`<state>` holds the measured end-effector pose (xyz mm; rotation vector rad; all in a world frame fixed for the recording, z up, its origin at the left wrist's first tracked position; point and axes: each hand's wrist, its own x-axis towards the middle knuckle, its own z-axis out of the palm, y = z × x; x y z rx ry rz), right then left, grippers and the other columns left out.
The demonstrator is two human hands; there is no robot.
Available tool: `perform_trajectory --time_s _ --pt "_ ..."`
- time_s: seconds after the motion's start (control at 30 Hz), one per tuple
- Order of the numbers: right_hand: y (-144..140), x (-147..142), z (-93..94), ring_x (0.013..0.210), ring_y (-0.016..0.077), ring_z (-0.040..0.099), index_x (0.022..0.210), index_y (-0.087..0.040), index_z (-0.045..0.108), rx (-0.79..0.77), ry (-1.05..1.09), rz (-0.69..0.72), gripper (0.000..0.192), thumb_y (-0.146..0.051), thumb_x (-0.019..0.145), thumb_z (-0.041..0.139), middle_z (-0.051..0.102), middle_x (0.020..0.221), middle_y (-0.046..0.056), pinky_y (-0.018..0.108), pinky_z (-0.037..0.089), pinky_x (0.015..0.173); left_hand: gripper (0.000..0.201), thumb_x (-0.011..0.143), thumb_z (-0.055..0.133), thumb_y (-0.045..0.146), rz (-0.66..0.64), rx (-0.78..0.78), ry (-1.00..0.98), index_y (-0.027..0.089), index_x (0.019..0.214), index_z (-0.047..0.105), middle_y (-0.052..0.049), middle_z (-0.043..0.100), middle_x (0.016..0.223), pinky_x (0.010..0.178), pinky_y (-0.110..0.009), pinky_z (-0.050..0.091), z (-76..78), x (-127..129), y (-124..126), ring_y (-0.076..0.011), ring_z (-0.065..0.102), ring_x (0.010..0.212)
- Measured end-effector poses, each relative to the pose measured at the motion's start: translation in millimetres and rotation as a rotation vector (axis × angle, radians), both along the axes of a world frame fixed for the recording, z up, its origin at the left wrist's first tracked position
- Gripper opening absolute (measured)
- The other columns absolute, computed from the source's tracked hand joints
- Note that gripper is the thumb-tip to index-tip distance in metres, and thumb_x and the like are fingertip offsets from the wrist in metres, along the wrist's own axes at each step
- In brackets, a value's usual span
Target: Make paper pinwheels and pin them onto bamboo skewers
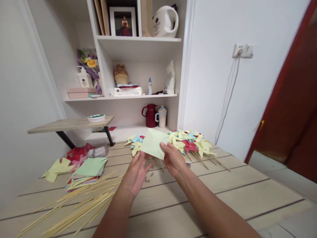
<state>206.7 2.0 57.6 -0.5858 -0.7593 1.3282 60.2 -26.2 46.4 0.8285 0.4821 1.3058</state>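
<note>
- A person holds a pale green paper square [154, 143] up over the middle of a wooden desk [223, 188], the sheet tilted on one corner so it reads as a diamond, its longer diagonal running from lower left to upper right.
- The left hand [136, 172] is closed lightly on the sheet's lower left edge, fingers curled beneath it and palm turned up; the right hand [173, 158] pinches the lower right edge, thumb on top.
- Both hands meet at the paper's lower point. The sheet lies straight ahead of them and slightly above, and the right hand sits a little farther forward and higher than the left.
- Just beyond the paper, a heap of finished pinwheels [190, 142] in yellow, red and blue lies on the desk, their sticks pointing back toward the person and to the right; this heap is nearer the right hand.
- To the left, well apart from the hands, are a stack of coloured paper squares [88, 170] and a loose spread of bamboo sticks [81, 205] angled toward the near left corner; these are nearer the left hand.
- A few small metal pins [148, 177] rest on the desk just beside the left hand.
</note>
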Motion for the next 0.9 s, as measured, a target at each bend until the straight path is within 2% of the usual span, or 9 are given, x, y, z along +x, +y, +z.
perform_trajectory --time_s 0.1,0.2,0.33,0.4,0.47,0.6,0.67,0.77,0.9 --pt "-3.9 -9.6 -3.1 0.088 0.0216 0.069 0.082 -0.022 0.067 -0.004 0.040 0.014 0.031 -0.033 0.061 0.087 0.076 0.091 0.004 0.034 0.055 0.080 0.045 0.087 0.069 0.032 -0.003 0.017 -0.030 0.024 0.131 0.061 -0.009 0.064 0.134 0.103 -0.036 0.042 -2.1 6.7 -0.7 -0.0227 0.057 0.122" --pt "-6.8 -18.7 -9.9 0.085 0.0231 0.069 0.083 -0.021 0.067 0.003 0.023 0.054 0.033 -0.037 0.062 0.087 0.076 0.088 0.005 0.036 0.055 0.076 0.050 0.087 0.069 0.030 0.048 -0.001 -0.105 0.025 0.135 0.057 -0.008 0.068 0.129 0.105 -0.037 0.043 -1.1 11.6 -0.1 -0.0227 0.062 0.119" --pt "-9.9 -26.4 -17.1 0.077 0.0218 0.067 0.082 -0.020 0.065 -0.013 -0.041 0.103 0.037 -0.041 0.060 0.087 0.073 0.079 0.004 0.035 0.052 0.072 0.050 0.089 0.064 0.023 0.105 -0.043 -0.193 0.019 0.138 0.055 -0.011 0.068 0.128 0.105 -0.036 0.046 2.9 12.4 1.7 -0.0230 0.064 0.118" --pt "-11.1 -26.3 -17.2 0.074 0.0203 0.065 0.080 -0.021 0.063 -0.012 -0.100 0.081 0.036 -0.039 0.060 0.086 0.071 0.078 0.002 0.034 0.051 0.071 0.048 0.091 0.060 0.019 0.108 -0.066 -0.233 0.016 0.138 0.054 -0.013 0.068 0.127 0.105 -0.035 0.046 6.4 10.9 1.7 -0.0232 0.064 0.118" --pt "-11.7 -22.3 -14.6 0.074 0.0189 0.063 0.083 -0.022 0.061 0.015 -0.185 -0.023 0.035 -0.036 0.062 0.085 0.068 0.081 0.001 0.034 0.050 0.072 0.045 0.094 0.056 0.018 0.113 -0.089 -0.265 0.014 0.138 0.053 -0.014 0.068 0.127 0.106 -0.036 0.047 10.8 8.9 1.0 -0.0232 0.064 0.117" --pt "-11.7 -4.8 -3.3 0.093 0.0213 0.060 0.106 -0.028 0.060 0.219 -0.470 -0.352 0.037 -0.031 0.073 0.076 0.061 0.106 0.003 0.037 0.050 0.081 0.042 0.096 0.049 0.018 0.140 -0.113 -0.267 0.014 0.138 0.053 -0.013 0.069 0.126 0.106 -0.038 0.047 17.8 4.9 -1.1 -0.0224 0.065 0.117" --pt "-12.5 3.7 2.7 0.104 0.0238 0.057 0.100 -0.028 0.066 0.418 -0.705 -0.464 0.022 -0.027 0.078 0.071 0.058 0.110 0.005 0.041 0.046 0.090 0.041 0.097 0.049 0.018 0.130 -0.118 -0.253 0.014 0.138 0.053 -0.013 0.068 0.127 0.105 -0.037 0.048 18.9 3.8 -1.9 -0.0223 0.064 0.118" --pt "-14.7 8.9 7.6 0.107 0.0252 0.054 0.090 -0.029 0.073 0.626 -0.925 -0.478 0.014 -0.020 0.080 0.069 0.054 0.104 0.006 0.043 0.043 0.097 0.042 0.097 0.048 0.018 0.095 -0.125 -0.244 0.015 0.138 0.052 -0.012 0.068 0.128 0.104 -0.036 0.049 18.4 2.9 -2.3 -0.0216 0.064 0.119" --pt "-16.1 5.7 5.3 0.100 0.0253 0.055 0.096 -0.029 0.075 0.705 -1.034 -0.450 0.026 -0.012 0.078 0.068 0.053 0.099 0.006 0.043 0.047 0.090 0.043 0.097 0.048 0.018 0.081 -0.129 -0.267 0.017 0.139 0.052 -0.011 0.068 0.128 0.101 -0.034 0.050 17.1 1.4 -1.2 -0.0200 0.065 0.117"
